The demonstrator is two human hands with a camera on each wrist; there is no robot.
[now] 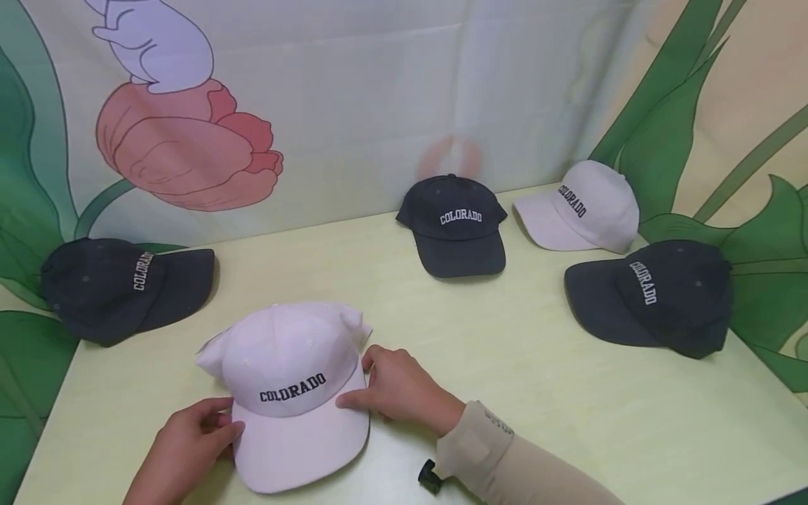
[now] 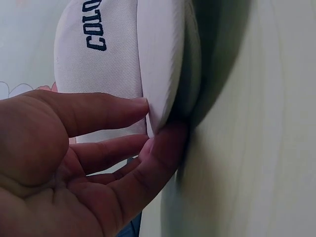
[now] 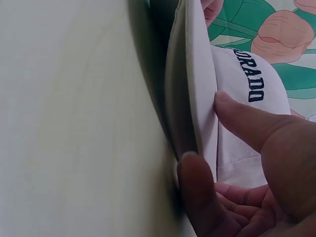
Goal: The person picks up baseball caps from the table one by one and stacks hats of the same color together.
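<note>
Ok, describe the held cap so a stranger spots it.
On the pale yellow table, look at the front, left of centre. There's a white cap, brim facing the viewer. The other white cap sits farther back; this one's brim is pinched by the left hand and right hand.

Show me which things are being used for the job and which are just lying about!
Being used:
- front white cap
- left hand, pinching that cap
- right hand, pinching it too

Seem to be just lying about, with no hand on them:
- left dark cap
- middle dark cap
- back white cap
- right dark cap
</note>
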